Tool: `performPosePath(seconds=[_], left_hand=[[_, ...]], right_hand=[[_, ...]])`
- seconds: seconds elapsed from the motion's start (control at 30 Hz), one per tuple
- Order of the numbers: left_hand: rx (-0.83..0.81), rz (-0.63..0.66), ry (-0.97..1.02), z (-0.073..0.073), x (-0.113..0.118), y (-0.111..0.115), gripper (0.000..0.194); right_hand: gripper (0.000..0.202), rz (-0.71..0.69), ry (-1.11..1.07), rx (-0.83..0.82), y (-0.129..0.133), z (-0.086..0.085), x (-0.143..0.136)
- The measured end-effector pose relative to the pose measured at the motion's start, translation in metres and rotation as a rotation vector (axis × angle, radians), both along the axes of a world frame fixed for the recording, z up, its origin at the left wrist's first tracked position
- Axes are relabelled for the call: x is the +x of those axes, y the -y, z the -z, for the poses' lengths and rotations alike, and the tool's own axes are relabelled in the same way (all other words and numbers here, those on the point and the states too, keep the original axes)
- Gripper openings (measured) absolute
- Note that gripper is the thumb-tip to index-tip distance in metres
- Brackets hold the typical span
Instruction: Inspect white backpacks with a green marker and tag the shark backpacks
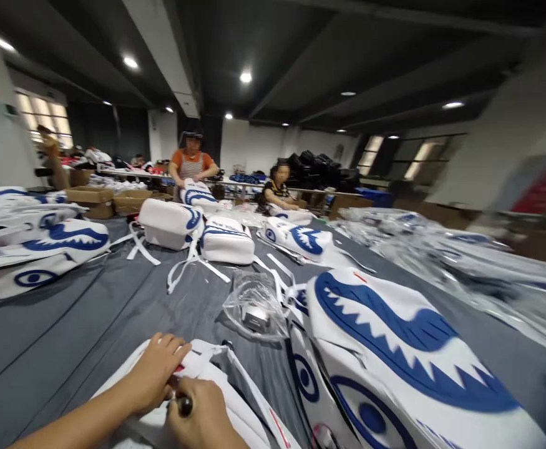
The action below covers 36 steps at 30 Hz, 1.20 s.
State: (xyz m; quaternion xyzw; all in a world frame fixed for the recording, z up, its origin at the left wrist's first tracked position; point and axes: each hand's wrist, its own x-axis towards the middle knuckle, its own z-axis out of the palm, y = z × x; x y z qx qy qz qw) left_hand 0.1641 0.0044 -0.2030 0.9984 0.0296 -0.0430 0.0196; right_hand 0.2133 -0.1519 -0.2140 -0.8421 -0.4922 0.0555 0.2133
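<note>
A white backpack [239, 399] lies in front of me, its strap running down on the right. My left hand [153, 374] grips its fabric near the top, fingers bent over it and the thumb side partly hidden. Close against it, my right hand [202, 411] is closed around a small tool with a dark rounded handle end [185, 406]; the rest of the tool is hidden in the fist. A bit of red [179, 368] shows between the hands. To the right lies a large white backpack with a blue toothed mouth and eyes [389, 337].
A clear plastic bag with a small box [254, 308] rests on the grey-covered table [127, 305]. More white backpacks [228, 240] stand beyond, others are stacked left [43, 249]. Plastic-wrapped ones [464, 255] line the right. Two people [193, 165] work at the far end.
</note>
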Motion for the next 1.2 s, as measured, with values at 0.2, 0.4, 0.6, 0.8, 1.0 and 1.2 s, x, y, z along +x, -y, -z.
performPosePath(seconds=[0.2, 0.4, 0.6, 0.8, 1.0, 1.2], left_hand=[[-0.017, 0.007, 0.012, -0.015, 0.002, 0.005, 0.076], [0.101, 0.06, 0.105, -0.007, 0.004, 0.003, 0.078], [0.097, 0.069, 0.108, -0.01, 0.002, 0.005, 0.08], [0.083, 0.07, 0.003, -0.027, -0.001, 0.002, 0.095], [0.028, -0.24, -0.271, -0.041, -0.015, -0.005, 0.144], [0.047, -0.343, -0.261, -0.04, -0.016, 0.004, 0.15]], right_hand=[[0.018, -0.074, -0.001, 0.113, 0.009, 0.026, 0.017], [0.02, -0.131, 0.139, -0.095, 0.006, -0.003, 0.019], [0.017, -0.077, 0.134, -0.142, 0.011, -0.016, 0.01], [0.021, -0.134, 0.054, -0.098, 0.019, -0.006, 0.021], [0.02, -0.143, 0.017, -0.012, 0.029, -0.005, 0.014], [0.019, -0.062, 0.015, -0.131, 0.024, -0.023, 0.0]])
